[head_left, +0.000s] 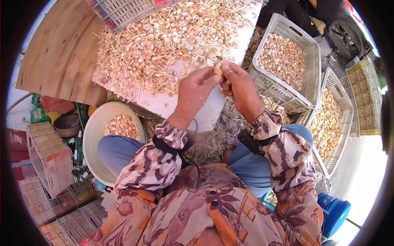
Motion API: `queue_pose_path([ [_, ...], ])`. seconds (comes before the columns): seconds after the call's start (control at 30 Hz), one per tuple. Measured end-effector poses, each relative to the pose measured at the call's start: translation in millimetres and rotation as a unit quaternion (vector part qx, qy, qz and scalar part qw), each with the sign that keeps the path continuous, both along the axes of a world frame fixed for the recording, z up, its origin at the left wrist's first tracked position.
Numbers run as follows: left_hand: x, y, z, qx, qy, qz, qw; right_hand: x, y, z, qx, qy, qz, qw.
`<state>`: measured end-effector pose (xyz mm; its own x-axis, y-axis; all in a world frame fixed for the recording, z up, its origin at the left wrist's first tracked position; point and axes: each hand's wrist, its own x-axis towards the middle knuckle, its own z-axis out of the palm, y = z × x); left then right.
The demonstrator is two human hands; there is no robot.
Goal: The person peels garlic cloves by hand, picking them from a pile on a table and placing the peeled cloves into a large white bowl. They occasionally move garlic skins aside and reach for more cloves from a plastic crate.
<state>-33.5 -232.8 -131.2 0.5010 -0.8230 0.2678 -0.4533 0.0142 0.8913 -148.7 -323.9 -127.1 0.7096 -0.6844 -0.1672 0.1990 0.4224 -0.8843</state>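
Observation:
Close over the near edge of a white work table (pixel 162 102), my two hands meet fingertip to fingertip. Between them is a small pale piece of garlic (pixel 218 69). My left hand (pixel 193 92) pinches it from the left with thumb and fingers. My right hand (pixel 242 87) grips it from the other side, thumb on top and fingers curled beneath. Past my fingers, a broad heap of loose garlic cloves (pixel 172 41) mixed with dry stalks and skins covers most of the table.
A white basin (pixel 91 141) holding cloves stands by my left knee. On the right are a grey crate (pixel 283 98) and a white crate (pixel 347 119), both with cloves inside. Stacked crates (pixel 49 160) stand at left; a blue bucket (pixel 333 215) is at lower right.

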Motion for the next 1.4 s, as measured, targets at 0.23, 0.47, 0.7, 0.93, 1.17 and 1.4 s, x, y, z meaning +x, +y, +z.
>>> queue_pose_path([
  [0.23,-22.5,8.1,-15.5,-0.061,0.260,-0.007,0.964,-1.8,18.5,-7.6,-0.164,0.023,-0.075,0.983],
  [0.47,-12.3,75.8,26.6,-0.082,0.009,0.057,0.995,-25.3,37.0,61.1,-0.176,-0.043,-0.035,0.983],
  [0.7,-6.7,126.6,53.2,-0.083,0.147,0.050,0.984,-22.9,101.4,107.1,-0.079,-0.512,0.392,0.760],
  [0.93,-4.5,144.6,53.8,-0.063,0.143,0.107,0.982,-19.6,93.3,110.1,0.068,-0.362,0.399,0.840],
  [1.17,-31.7,167.2,133.0,-0.287,-0.114,-0.173,0.935,6.1,31.3,32.3,0.025,-0.090,0.155,0.984],
  [1.4,-48.3,171.7,133.9,-0.341,-0.248,-0.036,0.906,19.7,27.4,13.2,0.068,-0.085,0.166,0.980],
])
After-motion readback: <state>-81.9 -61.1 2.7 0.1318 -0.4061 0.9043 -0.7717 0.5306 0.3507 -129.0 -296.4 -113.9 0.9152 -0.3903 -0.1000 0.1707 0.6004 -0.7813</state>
